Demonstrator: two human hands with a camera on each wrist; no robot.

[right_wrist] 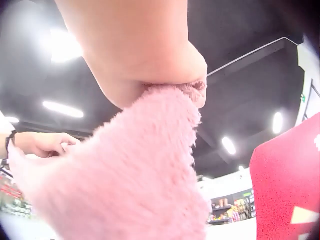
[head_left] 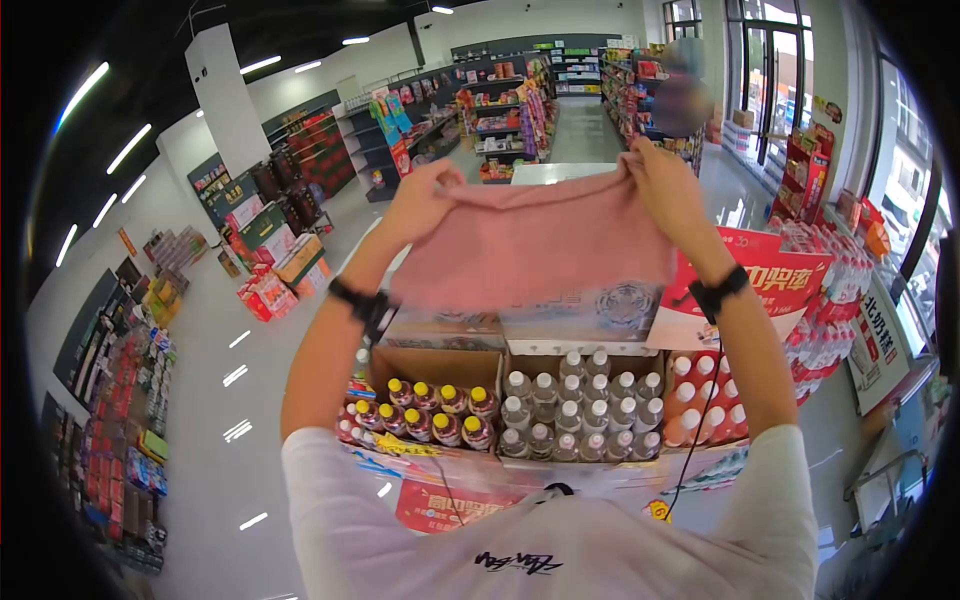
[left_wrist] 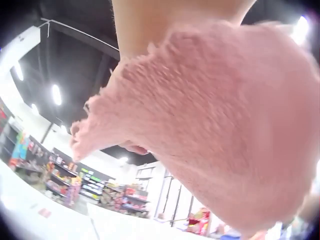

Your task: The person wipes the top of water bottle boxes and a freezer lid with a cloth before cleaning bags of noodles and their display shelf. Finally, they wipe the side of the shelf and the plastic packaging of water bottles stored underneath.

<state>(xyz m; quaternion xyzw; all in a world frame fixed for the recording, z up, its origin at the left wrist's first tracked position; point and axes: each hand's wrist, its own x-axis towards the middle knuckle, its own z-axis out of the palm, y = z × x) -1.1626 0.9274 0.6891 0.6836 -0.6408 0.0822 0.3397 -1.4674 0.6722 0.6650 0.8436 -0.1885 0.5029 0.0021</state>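
Both hands up now, and between them the pink cloth (head_left: 540,245) hangs spread out, above and beyond the carton of clear bottles (head_left: 545,347), which makes our landmark. Left hand (head_left: 425,205), over and left of that carton, has its fingers closed in a pinch on one upper corner; right hand (head_left: 665,190), over and right of it, grips the other upper corner a little higher, and the right wrist view shows the fuzzy fabric bunched into that grip with no gap. The left wrist view hides the left fingers behind the fabric, so their exact hold can't be told from there. The step in hand looks like opening the cloth out flat; the next move, I'd judge, calls for an even pull on both corners, then a fold or a lowering onto something level. Now the room: the white counter top (head_left: 565,174) peeks out beyond the carton, past the cloth's upper edge, and likely offers a surface. Yellow-capped bottles (head_left: 445,430) stand just left of the carton, orange bottles (head_left: 683,432) just right, so a low swing could brush caps. Tightest looks the red sign (head_left: 770,270), behind and right of the carton, close to the cloth's side edge; whether they touch, I can't tell. Open floor (head_left: 215,400) lies well left of the carton.
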